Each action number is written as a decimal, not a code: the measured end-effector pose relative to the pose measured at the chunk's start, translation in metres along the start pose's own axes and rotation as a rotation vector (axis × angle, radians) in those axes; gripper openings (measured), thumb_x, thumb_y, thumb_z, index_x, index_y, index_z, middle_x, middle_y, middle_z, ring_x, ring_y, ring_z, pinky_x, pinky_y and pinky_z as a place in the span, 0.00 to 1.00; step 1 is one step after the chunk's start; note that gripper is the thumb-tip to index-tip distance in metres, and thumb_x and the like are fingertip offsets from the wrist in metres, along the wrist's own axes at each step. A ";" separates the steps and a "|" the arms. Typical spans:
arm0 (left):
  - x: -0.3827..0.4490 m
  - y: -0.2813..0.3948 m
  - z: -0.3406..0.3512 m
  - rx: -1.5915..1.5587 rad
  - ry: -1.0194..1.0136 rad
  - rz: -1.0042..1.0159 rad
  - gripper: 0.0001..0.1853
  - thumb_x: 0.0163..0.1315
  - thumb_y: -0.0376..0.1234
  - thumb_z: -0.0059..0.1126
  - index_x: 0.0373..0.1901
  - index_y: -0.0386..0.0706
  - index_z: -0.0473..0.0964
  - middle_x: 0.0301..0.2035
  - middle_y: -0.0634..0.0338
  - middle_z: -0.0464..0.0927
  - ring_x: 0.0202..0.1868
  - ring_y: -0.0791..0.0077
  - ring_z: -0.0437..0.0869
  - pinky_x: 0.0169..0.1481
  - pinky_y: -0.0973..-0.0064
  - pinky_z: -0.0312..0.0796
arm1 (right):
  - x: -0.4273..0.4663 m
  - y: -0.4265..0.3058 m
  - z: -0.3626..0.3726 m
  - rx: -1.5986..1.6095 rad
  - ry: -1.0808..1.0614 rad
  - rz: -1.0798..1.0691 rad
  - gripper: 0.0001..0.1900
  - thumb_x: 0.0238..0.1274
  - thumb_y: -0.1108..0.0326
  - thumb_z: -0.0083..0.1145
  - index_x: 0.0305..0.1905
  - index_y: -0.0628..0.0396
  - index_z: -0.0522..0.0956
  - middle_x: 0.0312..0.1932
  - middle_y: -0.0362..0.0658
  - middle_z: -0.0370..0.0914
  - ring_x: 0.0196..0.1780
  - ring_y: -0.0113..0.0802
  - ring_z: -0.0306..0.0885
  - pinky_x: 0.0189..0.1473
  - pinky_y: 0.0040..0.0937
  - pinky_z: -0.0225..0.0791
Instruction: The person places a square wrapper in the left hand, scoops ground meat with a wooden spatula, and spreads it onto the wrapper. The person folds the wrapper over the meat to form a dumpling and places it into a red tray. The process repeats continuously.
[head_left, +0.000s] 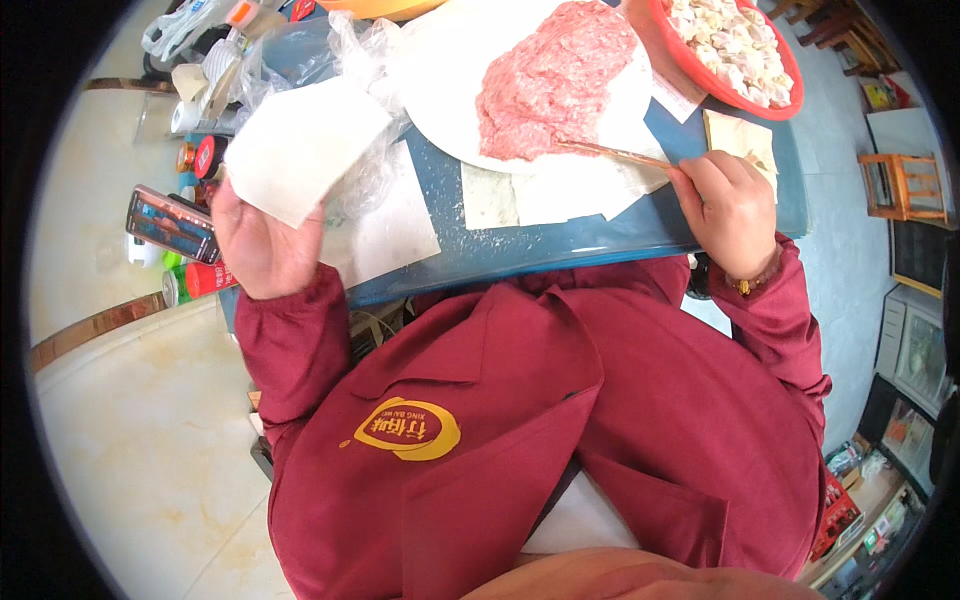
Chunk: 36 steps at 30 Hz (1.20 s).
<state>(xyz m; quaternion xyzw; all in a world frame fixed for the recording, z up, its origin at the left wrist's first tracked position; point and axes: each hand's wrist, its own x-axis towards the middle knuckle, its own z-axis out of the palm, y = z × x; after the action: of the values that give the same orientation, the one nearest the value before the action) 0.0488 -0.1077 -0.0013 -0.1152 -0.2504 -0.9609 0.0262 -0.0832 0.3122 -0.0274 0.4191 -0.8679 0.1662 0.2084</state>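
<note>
My left hand (266, 244) is palm up at the table's left side, with a pale dough wrapper (307, 150), perhaps a stack of them, resting on its palm and fingers. On the right, my right hand (727, 199) grips a thin wooden stick (619, 154) between thumb and fingers. The stick's tip touches the near edge of a mound of pink minced meat (555, 82). That meat lies on a large white plate (442, 112). Folded wontons (731, 49) fill a red plastic basket (793, 105) at the far right.
Clear plastic bags (367, 165) lie behind my left hand. A phone (172, 225), jars (210, 156) and a can (176, 286) line the blue table's (450, 259) left edge. More flat wrappers (555, 202) lie below the plate. Beige squares (739, 139) sit beyond my right hand.
</note>
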 end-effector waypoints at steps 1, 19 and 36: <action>-0.004 -0.012 0.002 -0.071 -0.015 -0.002 0.29 0.76 0.39 0.32 0.73 0.31 0.57 0.71 0.43 0.62 0.74 0.50 0.62 0.79 0.47 0.48 | 0.001 0.002 0.003 0.003 -0.005 -0.021 0.09 0.54 0.67 0.69 0.28 0.53 0.77 0.23 0.43 0.73 0.28 0.43 0.76 0.30 0.39 0.71; 0.026 -0.118 0.039 -0.209 0.235 -0.210 0.30 0.78 0.46 0.33 0.71 0.36 0.60 0.65 0.49 0.71 0.67 0.54 0.72 0.75 0.53 0.59 | 0.024 -0.070 0.038 0.344 0.231 -0.036 0.07 0.53 0.70 0.70 0.33 0.58 0.81 0.24 0.47 0.76 0.29 0.47 0.77 0.31 0.38 0.71; 0.032 -0.116 0.034 -0.286 0.118 -0.066 0.33 0.77 0.49 0.34 0.74 0.37 0.56 0.70 0.49 0.65 0.72 0.52 0.65 0.77 0.52 0.54 | 0.005 -0.055 0.048 1.209 -0.128 0.685 0.10 0.69 0.66 0.62 0.32 0.59 0.79 0.23 0.29 0.72 0.29 0.17 0.64 0.30 0.21 0.62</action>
<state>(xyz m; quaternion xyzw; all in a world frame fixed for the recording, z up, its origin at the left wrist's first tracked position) 0.0121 0.0104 -0.0205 -0.0526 -0.1125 -0.9922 -0.0074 -0.0528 0.2541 -0.0600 0.1732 -0.7171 0.6515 -0.1771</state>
